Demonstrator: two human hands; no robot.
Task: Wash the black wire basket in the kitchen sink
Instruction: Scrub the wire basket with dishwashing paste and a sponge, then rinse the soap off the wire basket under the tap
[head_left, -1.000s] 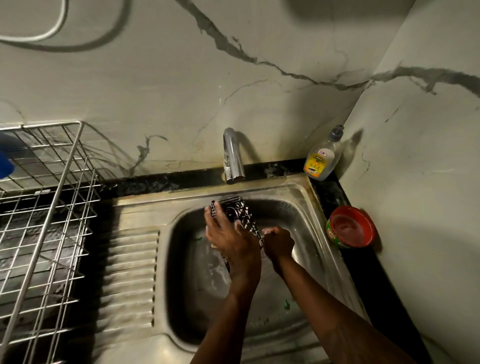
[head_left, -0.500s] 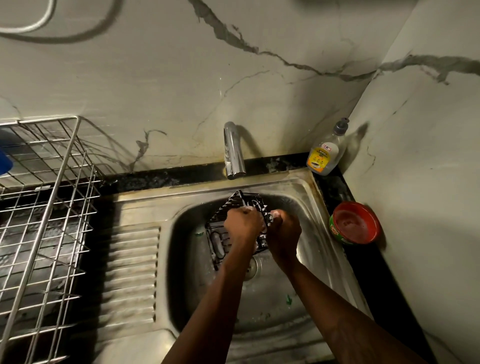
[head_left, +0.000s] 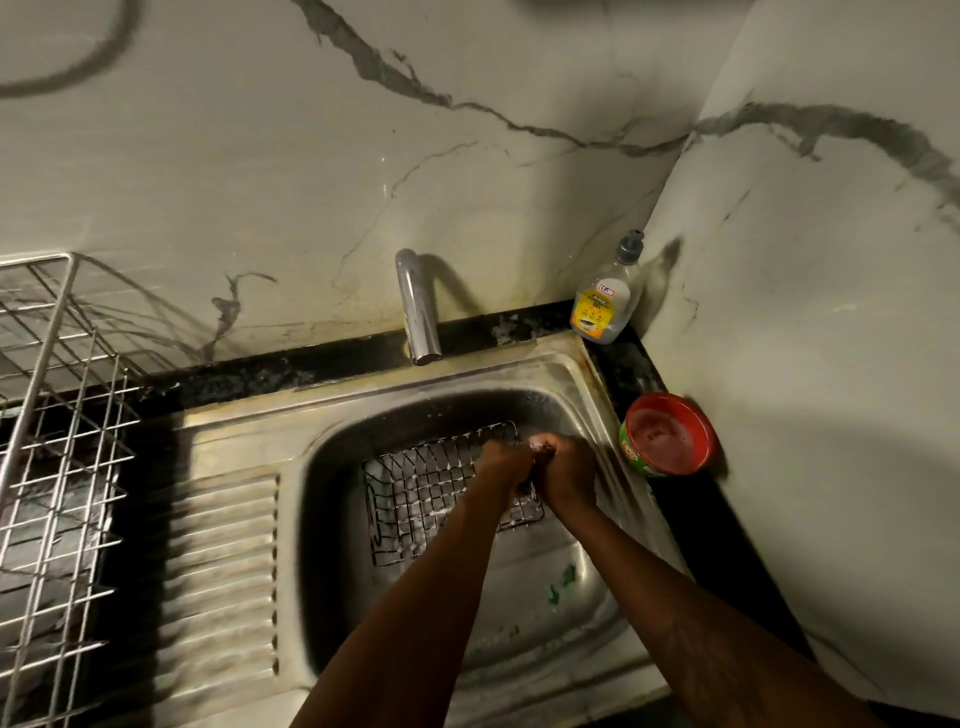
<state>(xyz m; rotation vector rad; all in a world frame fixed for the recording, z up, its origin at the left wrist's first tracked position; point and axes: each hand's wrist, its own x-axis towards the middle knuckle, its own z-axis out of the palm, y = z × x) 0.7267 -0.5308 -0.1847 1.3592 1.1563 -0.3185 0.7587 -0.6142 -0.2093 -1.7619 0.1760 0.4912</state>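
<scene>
The sudsy black wire basket (head_left: 426, 488) in the steel sink (head_left: 332, 525) is gripped at two o'clock by the left hand (head_left: 506, 462) and, apparently, the right hand (head_left: 566, 470), fingers (head_left: 550, 451) curled; rinsing is left.

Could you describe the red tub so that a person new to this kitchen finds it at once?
Start at the steel sink and go to the black counter strip along its right edge. The red tub sits there; unlike the tall clear soap bottle behind it, it is low, round and open.
</scene>
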